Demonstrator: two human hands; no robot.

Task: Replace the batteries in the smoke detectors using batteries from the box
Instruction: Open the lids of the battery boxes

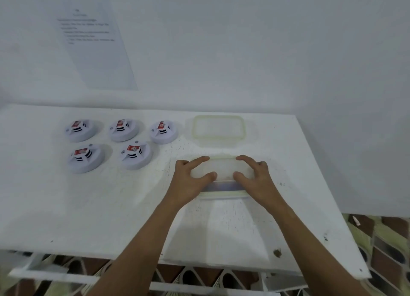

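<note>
On the white desk (111,207), the left hand (188,182) and right hand (255,180) grip with spread fingers the near translucent plastic box (223,173). Farther sits a clear green-rimmed lid (218,128); far left, five white round smoke detectors (135,154).

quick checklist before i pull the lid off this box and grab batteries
1. Both hands on the box: ok. Left hand and right hand have a grip on opposite ends of the closed box.
2. Lid freed from the box: cannot tell, the latches are hidden under the fingers.
3. Batteries inside: cannot tell, the plastic is cloudy.
4. Detectors within view and ready: ok, five smoke detectors sit left of the box on the table.
5. Space to set the lid down: ok, bare table in front; a second container lies behind.
</note>
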